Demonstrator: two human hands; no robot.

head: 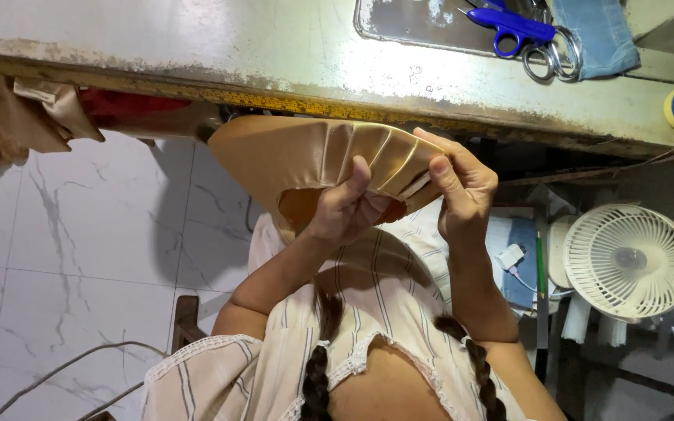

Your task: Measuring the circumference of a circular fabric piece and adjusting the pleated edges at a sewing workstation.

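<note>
Gripping a pleated piece of gold satin fabric (pixel 329 156) just below the worn table edge (pixel 290 74), the left hand (pixel 349 210) pinches the folds from beneath while the right hand (pixel 462 187) clamps their end, near blue-handled scissors (pixel 512 27) and a white fan (pixel 629 261)

Both hands hold a pleated gold satin piece (pixel 313 156) below the worn table edge (pixel 274 78); the left hand (pixel 349 206) pinches its folds, the right hand (pixel 462 187) grips its end; blue scissors (pixel 512 27) lie above, a white fan (pixel 629 261) stands right.
</note>
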